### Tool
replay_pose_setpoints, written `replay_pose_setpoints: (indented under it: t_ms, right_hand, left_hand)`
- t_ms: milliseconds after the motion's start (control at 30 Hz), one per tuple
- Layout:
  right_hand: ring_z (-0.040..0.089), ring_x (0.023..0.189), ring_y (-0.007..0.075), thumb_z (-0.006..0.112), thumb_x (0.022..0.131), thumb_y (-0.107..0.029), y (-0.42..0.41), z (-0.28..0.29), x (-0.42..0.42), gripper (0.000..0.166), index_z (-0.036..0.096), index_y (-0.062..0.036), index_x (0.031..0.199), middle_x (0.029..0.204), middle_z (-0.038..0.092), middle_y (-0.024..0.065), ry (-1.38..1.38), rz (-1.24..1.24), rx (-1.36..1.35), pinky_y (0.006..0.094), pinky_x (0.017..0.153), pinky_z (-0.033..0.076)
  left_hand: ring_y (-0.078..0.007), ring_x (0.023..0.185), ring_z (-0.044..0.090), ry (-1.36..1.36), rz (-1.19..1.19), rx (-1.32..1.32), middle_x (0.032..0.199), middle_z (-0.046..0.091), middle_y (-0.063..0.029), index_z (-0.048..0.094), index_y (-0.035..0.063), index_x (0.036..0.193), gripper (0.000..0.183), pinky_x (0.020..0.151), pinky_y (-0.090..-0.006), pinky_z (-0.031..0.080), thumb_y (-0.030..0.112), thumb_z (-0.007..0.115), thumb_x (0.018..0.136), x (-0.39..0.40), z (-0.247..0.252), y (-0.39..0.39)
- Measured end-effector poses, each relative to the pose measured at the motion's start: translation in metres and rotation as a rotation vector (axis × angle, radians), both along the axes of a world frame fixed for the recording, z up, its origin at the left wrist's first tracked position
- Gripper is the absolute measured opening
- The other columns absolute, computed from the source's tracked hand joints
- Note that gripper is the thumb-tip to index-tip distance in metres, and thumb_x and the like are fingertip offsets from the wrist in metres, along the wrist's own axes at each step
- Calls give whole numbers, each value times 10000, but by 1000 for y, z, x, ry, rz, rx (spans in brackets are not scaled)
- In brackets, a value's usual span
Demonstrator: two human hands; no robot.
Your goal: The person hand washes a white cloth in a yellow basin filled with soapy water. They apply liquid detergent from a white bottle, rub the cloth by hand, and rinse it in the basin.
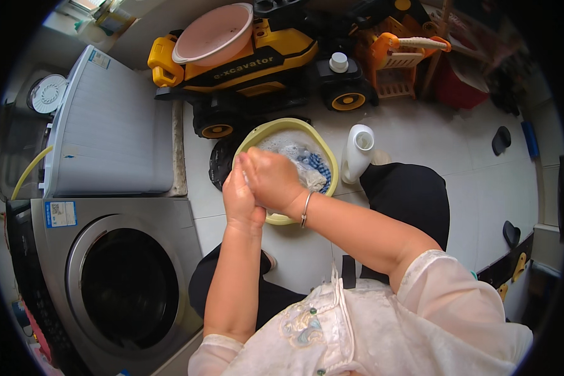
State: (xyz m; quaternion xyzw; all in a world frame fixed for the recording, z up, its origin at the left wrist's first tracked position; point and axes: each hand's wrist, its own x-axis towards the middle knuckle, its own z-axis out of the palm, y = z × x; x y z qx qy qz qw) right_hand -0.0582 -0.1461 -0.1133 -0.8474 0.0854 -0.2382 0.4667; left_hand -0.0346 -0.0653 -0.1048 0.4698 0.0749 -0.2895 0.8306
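Note:
My left hand (239, 199) and my right hand (276, 181) are pressed together over the near left side of a yellow-green plastic basin (330, 152). Both look wet, and the right wrist wears a silver bangle (306, 210). The fingers overlap, so whatever may lie between the palms is hidden. Inside the basin is foamy water (286, 138) with a blue-and-white checked cloth (320, 164) and a pale cloth (313, 179) in it. To the basin's right stands an uncapped white plastic bottle (356, 157).
A front-loading washing machine (181, 230) and a grey appliance (115, 127) stand at left. Beyond the basin is a yellow-and-black toy excavator (258, 61) bearing a pink basin (211, 37) and a white cap (339, 62). An orange toy cart (395, 75) is at back right.

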Motion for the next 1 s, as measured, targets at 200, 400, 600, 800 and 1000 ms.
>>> replay_pose_setpoints:
  t_ms: [200,400,600,800,1000]
  right_hand:
    - [509,569,236,443,981,-306,-20,-11,11,355,562,-61,752,621,548,112,106,32,249,362,564,427]
    - [438,724,47,461,1000,-321,-47,32,14,325,569,-81,809,781,529,-51,221,347,990,235,648,386]
    - [513,729,106,490,960,-251,-61,45,11,220,595,-63,917,792,576,19,299,278,638,265,676,438]
    - [634,682,347,520,899,-158,-8,48,-14,189,563,-102,1074,732,625,164,-196,329,-97,418,628,496]
    - [642,599,300,604,798,-120,0,29,0,352,548,-116,1145,692,632,141,-62,168,-224,404,509,494]
  left_hand:
    - [-207,890,619,18,-27,104,968,634,-85,582,55,972,357,813,-349,509,381,437,992,3,7,-1]
    - [-160,787,598,3,39,-41,859,605,-46,543,82,837,356,729,-315,510,392,455,988,26,25,30]
    - [-135,750,572,-7,101,18,798,566,-15,510,101,798,389,706,-305,504,449,475,969,17,39,14]
    - [-171,844,617,-92,-187,-471,885,617,-40,540,102,877,376,785,-329,521,445,429,983,41,-34,33]
    - [-165,872,592,-130,-235,-435,956,605,-31,569,111,1021,305,709,-283,500,384,436,992,34,-32,11]
